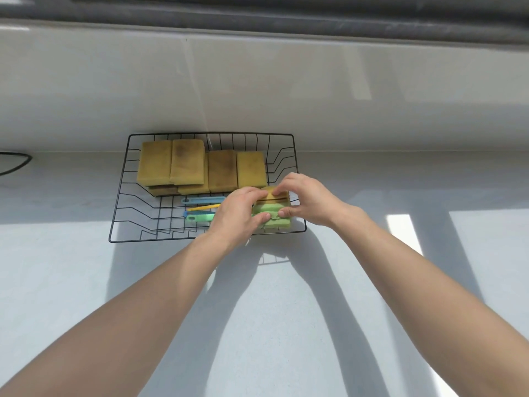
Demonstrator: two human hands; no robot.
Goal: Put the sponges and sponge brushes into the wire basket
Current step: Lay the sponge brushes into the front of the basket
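A black wire basket (120, 202) is set on a pale desk (272, 325), close against the light wall behind it. Yellow sponges (183, 166) are laid flat and partly stacked along the far half of the basket. In the near half, slim brush handles are seen lying side by side: a blue handle (201, 200), a yellow handle (203, 207) and a green handle (201, 217) with a further blue piece beneath it; their heads are hidden behind the left hand (239, 214).

At the near right corner of the basket, a green sponge (272, 214) and a yellow sponge (272, 196) behind it are gripped from both sides. The grip of the left hand is closed on them, thumb pressed to the green sponge. The right hand (307, 200) is likewise curled shut, fingertips on the yellow sponge's top and thumb on the green one. Whether the pair is resting on the wire cannot be told
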